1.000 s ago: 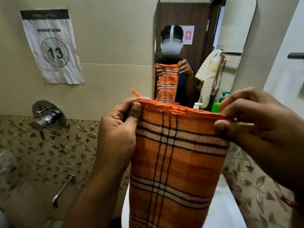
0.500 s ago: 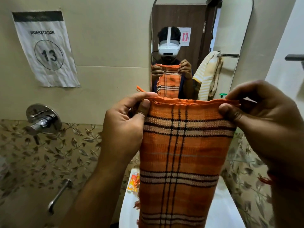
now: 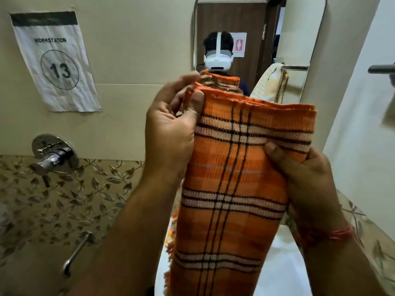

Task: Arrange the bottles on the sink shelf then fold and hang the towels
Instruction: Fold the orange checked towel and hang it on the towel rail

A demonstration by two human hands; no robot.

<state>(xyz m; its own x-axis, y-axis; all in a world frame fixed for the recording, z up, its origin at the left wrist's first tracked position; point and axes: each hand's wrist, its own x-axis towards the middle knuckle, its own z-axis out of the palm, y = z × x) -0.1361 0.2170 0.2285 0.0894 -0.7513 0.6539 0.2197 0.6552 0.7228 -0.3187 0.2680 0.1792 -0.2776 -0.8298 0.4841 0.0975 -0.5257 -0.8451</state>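
Head cam: folded orange plaid towel [image 3: 235, 178] hangs upright in front of the mirror [image 3: 303, 39], over the white sink [image 3: 284, 272]; L hand [image 3: 171, 133] pinches its top-left corner btwn thumb and fingers, R hand [image 3: 307, 178] clamps the right edge lower down, thumb pressed on the front of the cloth. A cream striped towel [image 3: 271, 82] shows in the mirror, draped on a rail. On the wall at left, a "WORKSTATION 13" paper sign [image 3: 55, 60] w/ a chrome tap [image 3: 51, 157] below it.
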